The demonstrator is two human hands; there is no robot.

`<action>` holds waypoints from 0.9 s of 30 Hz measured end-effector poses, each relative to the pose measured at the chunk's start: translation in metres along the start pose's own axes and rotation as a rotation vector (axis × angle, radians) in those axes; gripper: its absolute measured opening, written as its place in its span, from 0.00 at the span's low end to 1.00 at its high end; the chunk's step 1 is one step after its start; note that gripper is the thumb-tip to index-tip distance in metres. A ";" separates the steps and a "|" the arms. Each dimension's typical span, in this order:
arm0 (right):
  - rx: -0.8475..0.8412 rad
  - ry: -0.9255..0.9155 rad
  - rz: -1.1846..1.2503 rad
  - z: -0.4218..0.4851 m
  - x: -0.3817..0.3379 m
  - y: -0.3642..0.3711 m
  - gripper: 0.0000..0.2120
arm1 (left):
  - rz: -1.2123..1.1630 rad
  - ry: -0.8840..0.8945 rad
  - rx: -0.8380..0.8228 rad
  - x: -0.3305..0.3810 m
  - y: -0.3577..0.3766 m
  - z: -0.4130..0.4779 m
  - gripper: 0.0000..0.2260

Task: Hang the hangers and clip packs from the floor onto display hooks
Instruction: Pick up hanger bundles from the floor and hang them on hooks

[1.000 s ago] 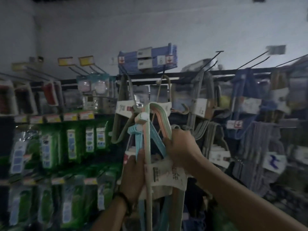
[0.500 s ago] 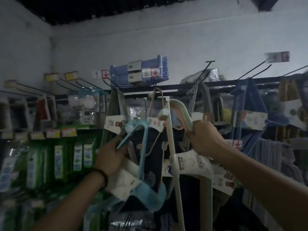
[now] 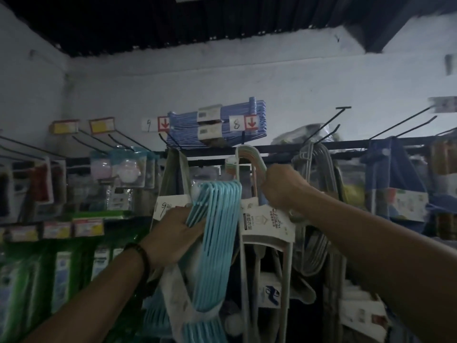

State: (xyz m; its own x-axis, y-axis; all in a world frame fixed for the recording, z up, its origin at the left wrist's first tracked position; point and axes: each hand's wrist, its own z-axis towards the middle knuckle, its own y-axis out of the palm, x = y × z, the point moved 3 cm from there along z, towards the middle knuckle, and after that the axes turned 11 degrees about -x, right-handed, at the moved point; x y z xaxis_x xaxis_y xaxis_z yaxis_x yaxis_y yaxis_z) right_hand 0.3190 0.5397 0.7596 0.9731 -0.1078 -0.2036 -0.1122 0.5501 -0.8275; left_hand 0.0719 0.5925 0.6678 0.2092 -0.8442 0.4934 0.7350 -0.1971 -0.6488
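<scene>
My left hand (image 3: 173, 233) grips a bundle of light blue hangers (image 3: 217, 233) by its upper part, a white paper band around its lower half. My right hand (image 3: 282, 189) holds a second pack of pastel hangers (image 3: 249, 159) with a white label sleeve (image 3: 267, 224), raised so its curved hook tops sit just under the black rack bar (image 3: 346, 147). The two packs are side by side, the blue one lower and to the left.
A blue hanger stack (image 3: 217, 125) with price tags 9 and 8 lies on top of the rack. Bare black display hooks (image 3: 329, 122) jut out upper right. Grey hangers (image 3: 319, 194) and blue bags (image 3: 393, 179) hang right; green packs (image 3: 61, 273) fill the left shelves.
Both hands have risen toward the rack bar. The pastel pack went up and right, the blue bundle came up beside it, and the view tilted upward.
</scene>
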 end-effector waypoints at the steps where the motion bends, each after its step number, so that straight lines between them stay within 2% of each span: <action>1: 0.019 0.004 0.005 0.006 -0.006 0.000 0.08 | -0.001 0.015 -0.025 -0.004 -0.003 0.005 0.19; 8: 0.211 0.018 -0.004 0.032 -0.016 0.000 0.06 | 0.025 0.143 -0.130 -0.017 -0.002 0.038 0.12; 11: 0.252 0.020 -0.001 0.033 -0.018 -0.002 0.07 | 0.040 0.211 -0.089 -0.017 -0.002 0.048 0.23; 15: 0.299 -0.027 -0.045 0.030 -0.024 -0.004 0.06 | 0.026 0.258 -0.026 -0.023 -0.011 0.058 0.24; 21: 0.414 -0.102 -0.076 0.033 -0.023 -0.023 0.05 | -0.035 0.289 0.013 -0.010 -0.019 0.074 0.12; 22: 0.418 -0.111 -0.068 0.039 -0.021 -0.023 0.05 | -0.011 0.293 0.020 -0.007 -0.018 0.077 0.14; 24: 0.398 -0.118 -0.064 0.050 -0.015 -0.020 0.05 | 0.031 0.276 0.030 -0.006 -0.017 0.084 0.27; 25: 0.384 -0.121 -0.070 0.056 -0.013 -0.017 0.05 | 0.029 0.257 0.023 -0.004 -0.015 0.086 0.27; 27: 0.335 -0.118 -0.056 0.069 -0.008 -0.010 0.09 | 0.055 0.212 0.030 0.001 -0.010 0.087 0.21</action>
State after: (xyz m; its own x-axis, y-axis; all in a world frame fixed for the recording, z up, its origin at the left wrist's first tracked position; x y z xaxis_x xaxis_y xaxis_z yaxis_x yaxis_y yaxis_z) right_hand 0.3260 0.5927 0.8054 0.9946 -0.0604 -0.0847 -0.0044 0.7890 -0.6143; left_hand 0.1212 0.6364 0.7250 0.1113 -0.9397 0.3234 0.7457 -0.1361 -0.6522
